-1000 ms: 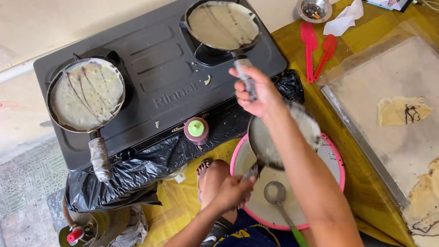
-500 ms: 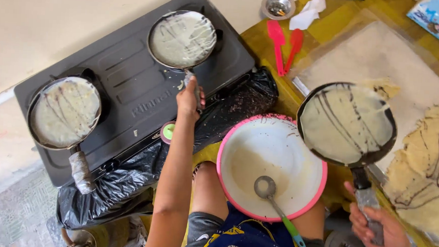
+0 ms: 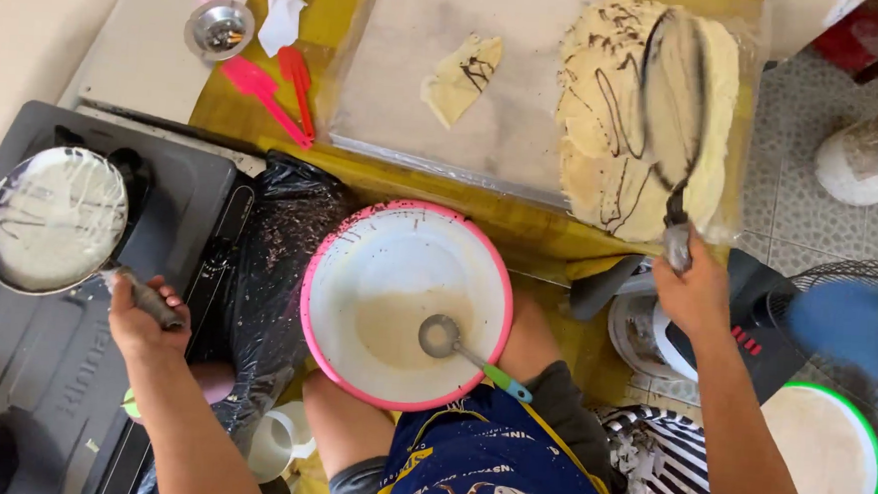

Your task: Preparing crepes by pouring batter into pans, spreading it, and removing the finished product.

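My left hand [image 3: 143,317] grips the handle of a round pan [image 3: 54,219] coated with pale batter, which sits on the black stove [image 3: 23,355] at the left. My right hand [image 3: 695,291] holds a second pan [image 3: 674,94] by its handle, tilted on edge above a pile of thin cooked crepes [image 3: 636,117] on a plastic-covered board [image 3: 467,98]. Between my knees sits a pink-rimmed white bowl [image 3: 353,273] with a little batter and a ladle [image 3: 449,340] in it.
Red spatulas [image 3: 267,88] and a small metal cup [image 3: 218,30] lie at the back left. A single folded crepe [image 3: 463,78] lies on the board. A black plastic bag [image 3: 278,269] flanks the stove. A green-rimmed bowl [image 3: 834,453] and a fan [image 3: 856,319] are at the right.
The view has swung right. My right hand has carried its pan from over the bowl's side to above the crepe pile and tipped it on edge. My left hand stays on the stove pan's handle.
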